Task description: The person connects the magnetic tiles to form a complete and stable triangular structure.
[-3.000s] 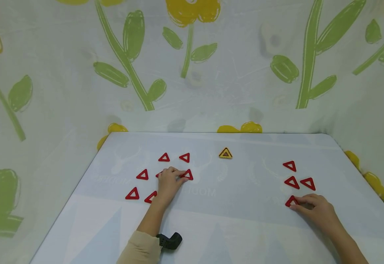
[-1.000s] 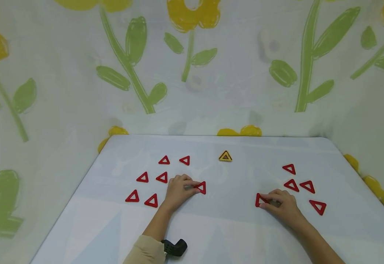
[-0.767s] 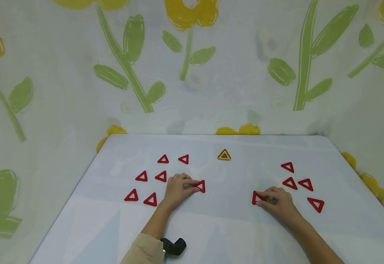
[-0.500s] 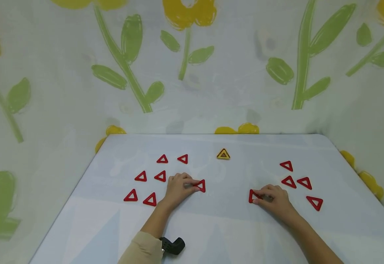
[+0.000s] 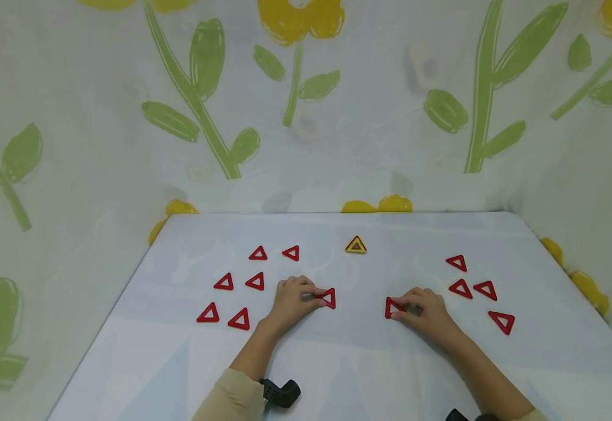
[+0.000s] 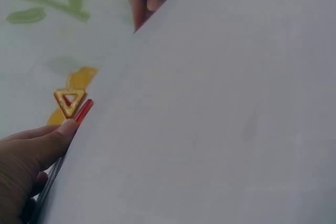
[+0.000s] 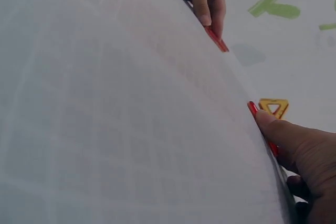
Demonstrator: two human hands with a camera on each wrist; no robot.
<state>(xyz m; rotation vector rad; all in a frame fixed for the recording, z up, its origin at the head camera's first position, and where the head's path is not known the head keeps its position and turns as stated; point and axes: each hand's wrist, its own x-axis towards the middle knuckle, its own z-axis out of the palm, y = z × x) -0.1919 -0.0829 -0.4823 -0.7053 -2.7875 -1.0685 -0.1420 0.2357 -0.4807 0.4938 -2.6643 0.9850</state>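
Note:
In the head view my left hand pinches a red triangle by its left corner, between thumb and fingers. My right hand pinches another red triangle by its right side; part of it is hidden by the fingers. A gap separates the two held triangles near the middle of the white table. Beyond them sits a yellow triangle with a dark outline. In the left wrist view the held red triangle shows edge-on at the thumb tip; the right wrist view shows the right one likewise.
Several red triangles lie in rows on the left, among them one near triangle. On the right are several more, including a lone nearer triangle. The table's far edge meets a flower-printed cloth.
Both hands have brought their red triangles toward the table's middle, so the gap has narrowed. The right hand left one triangle at right and took another. The yellow triangle stays put.

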